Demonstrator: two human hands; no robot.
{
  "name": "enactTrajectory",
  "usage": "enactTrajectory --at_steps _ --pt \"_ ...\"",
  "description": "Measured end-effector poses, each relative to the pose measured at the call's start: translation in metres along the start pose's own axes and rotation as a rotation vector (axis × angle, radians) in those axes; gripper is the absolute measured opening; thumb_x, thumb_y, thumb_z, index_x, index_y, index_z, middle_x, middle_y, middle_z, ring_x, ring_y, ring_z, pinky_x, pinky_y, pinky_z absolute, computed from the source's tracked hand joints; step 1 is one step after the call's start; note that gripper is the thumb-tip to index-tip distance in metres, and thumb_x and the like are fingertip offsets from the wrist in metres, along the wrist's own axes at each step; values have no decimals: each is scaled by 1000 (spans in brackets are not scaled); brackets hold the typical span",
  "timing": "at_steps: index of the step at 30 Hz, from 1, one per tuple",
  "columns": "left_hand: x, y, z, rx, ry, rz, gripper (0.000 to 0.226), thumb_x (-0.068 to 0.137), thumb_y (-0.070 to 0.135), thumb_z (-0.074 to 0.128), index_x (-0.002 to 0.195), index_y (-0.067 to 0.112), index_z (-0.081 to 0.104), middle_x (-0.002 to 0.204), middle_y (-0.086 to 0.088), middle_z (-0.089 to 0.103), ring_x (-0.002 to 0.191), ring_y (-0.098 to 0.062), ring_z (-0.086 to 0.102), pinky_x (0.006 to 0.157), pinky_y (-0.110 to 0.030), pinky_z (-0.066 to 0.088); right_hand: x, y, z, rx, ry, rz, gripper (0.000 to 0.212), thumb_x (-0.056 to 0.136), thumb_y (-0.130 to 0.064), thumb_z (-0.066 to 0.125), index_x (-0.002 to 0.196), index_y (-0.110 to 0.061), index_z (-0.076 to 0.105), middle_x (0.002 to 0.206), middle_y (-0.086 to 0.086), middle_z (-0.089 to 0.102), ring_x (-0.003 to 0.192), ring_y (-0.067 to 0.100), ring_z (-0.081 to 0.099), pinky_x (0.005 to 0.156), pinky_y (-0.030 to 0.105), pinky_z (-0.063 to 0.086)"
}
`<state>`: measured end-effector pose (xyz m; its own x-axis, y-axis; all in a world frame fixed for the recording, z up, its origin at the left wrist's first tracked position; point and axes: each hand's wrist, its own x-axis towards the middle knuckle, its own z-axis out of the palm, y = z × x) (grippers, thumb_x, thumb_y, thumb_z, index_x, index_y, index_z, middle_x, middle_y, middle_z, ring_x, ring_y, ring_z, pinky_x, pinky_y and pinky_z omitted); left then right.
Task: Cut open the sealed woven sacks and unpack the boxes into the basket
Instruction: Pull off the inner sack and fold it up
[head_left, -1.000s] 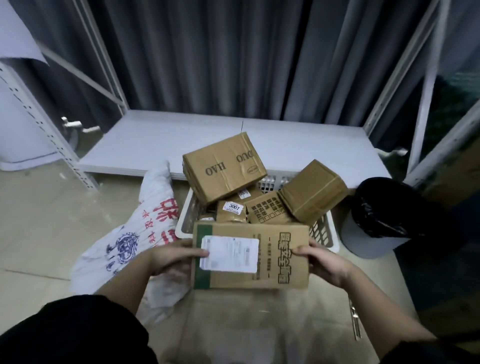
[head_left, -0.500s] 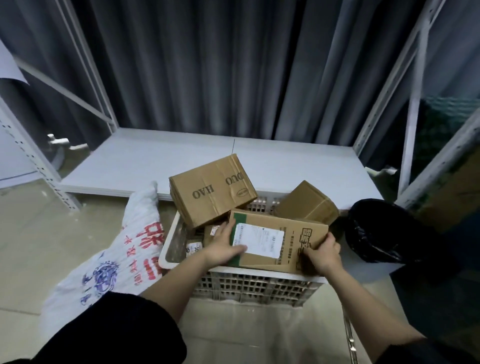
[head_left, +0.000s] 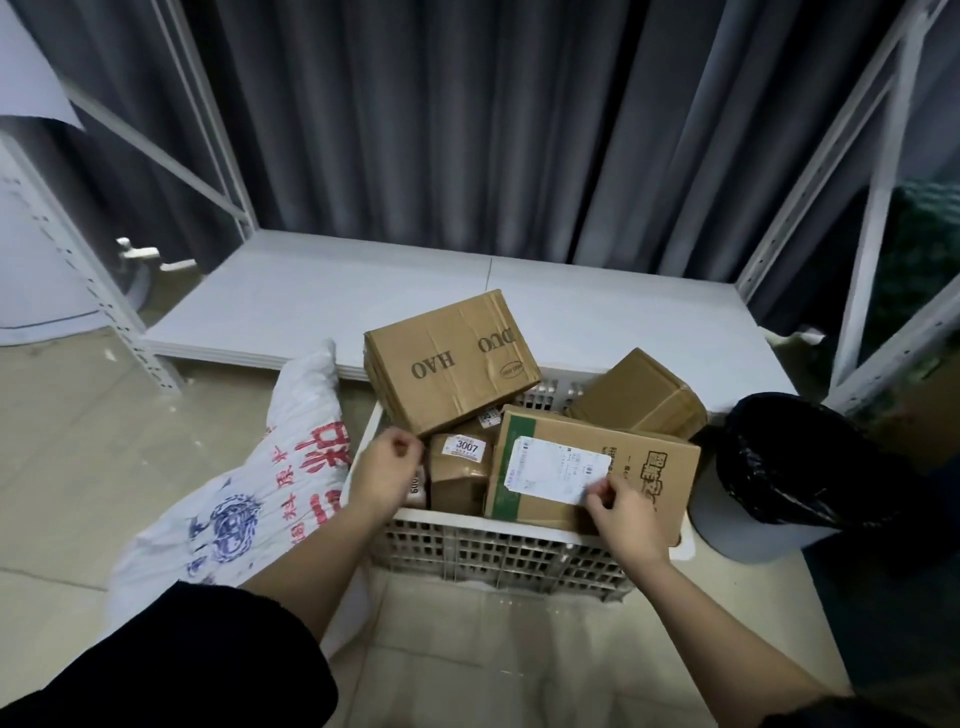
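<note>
Left grip (head_left: 383, 470) loosely curled, empty, above basket (head_left: 511, 525), right grip (head_left: 626, 512) fingertips resting on labelled box (head_left: 592, 467)

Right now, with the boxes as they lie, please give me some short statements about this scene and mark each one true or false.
1. The box with the green stripe lies in the white basket. True.
2. The box printed HAO lies flat on the floor beside the basket. False: it sits tilted on top of the other boxes in the basket.
3. The printed woven sack lies on the floor to the left of the basket. True.
4. The left hand grips the box labelled 3007. False: it holds nothing.
5. The bin with the black bag stands to the left of the basket. False: it stands to the right.
</note>
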<state>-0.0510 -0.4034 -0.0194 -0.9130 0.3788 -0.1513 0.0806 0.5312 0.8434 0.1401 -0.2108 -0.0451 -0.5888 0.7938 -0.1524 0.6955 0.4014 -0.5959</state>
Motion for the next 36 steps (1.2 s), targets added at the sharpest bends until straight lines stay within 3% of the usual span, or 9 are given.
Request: enactTrajectory --at_steps 5,7,9,14,19,22,26,30,36 --pt "14 -76 -50 92 108 -299 25 79 36 57 89 15 49 97 -20 66 89 -39 64 85 -43 53 -16 -54 38 28 -92 -157 10 93 -28 50 87 -25 57 80 -8 62 78 16 60 67 32 47" --pt "10 -101 -57 181 38 -425 55 77 47 56 113 4 51 121 -28 56 110 -42 55 98 -45 44 -23 -74 58 34 -139 -216 9 92 -25 52 85 -24 56 77 -7 60 75 16 58 65 32 45" --pt "1 -122 -63 324 -61 -499 74 85 45 59 140 3 32 142 -29 33 129 -42 38 109 -41 33 -31 -95 82 1 -205 -295 8 91 -23 53 83 -26 54 74 -8 59 70 15 57 61 31 42" --pt "-4 -165 -63 527 -242 -517 100 82 45 67 152 24 -1 157 -19 -7 144 -40 11 116 -46 20 -50 -130 138 -52 -369 -413 9 88 -24 55 81 -27 54 76 -8 62 75 19 63 63 33 44" --pt "1 -184 -47 564 -202 -483 119 73 53 73 150 26 -14 157 -18 -15 144 -42 5 112 -53 23 -62 -141 172 -93 -461 -448 10 87 -23 54 80 -31 55 77 -12 61 78 16 62 70 35 49" --pt "7 -194 -37 596 -145 -506 111 70 62 68 150 19 3 157 -20 -1 142 -42 14 111 -51 25 -61 -134 178 -124 -486 -468 9 87 -23 54 82 -31 56 77 -12 61 75 15 62 69 35 50" --pt "14 -212 -43 853 -109 -423 53 88 41 51 136 20 40 150 -21 26 136 -40 29 111 -54 22 -52 -119 168 -251 -492 -501 8 88 -28 52 91 -27 60 81 -11 64 78 13 63 67 31 47" --pt "28 -204 -72 564 -83 -458 36 94 21 38 128 22 49 140 -16 35 119 -38 51 103 -46 39 -45 -116 147 -318 -493 -477 9 89 -30 50 93 -28 59 88 -8 68 81 14 64 65 30 46" --pt "50 -131 -160 206 311 -335 33 91 19 48 121 5 52 120 -28 52 110 -44 53 92 -42 43 -43 -160 145 -197 -677 -358 7 90 -25 55 97 -27 55 98 -2 63 89 15 59 77 28 45"
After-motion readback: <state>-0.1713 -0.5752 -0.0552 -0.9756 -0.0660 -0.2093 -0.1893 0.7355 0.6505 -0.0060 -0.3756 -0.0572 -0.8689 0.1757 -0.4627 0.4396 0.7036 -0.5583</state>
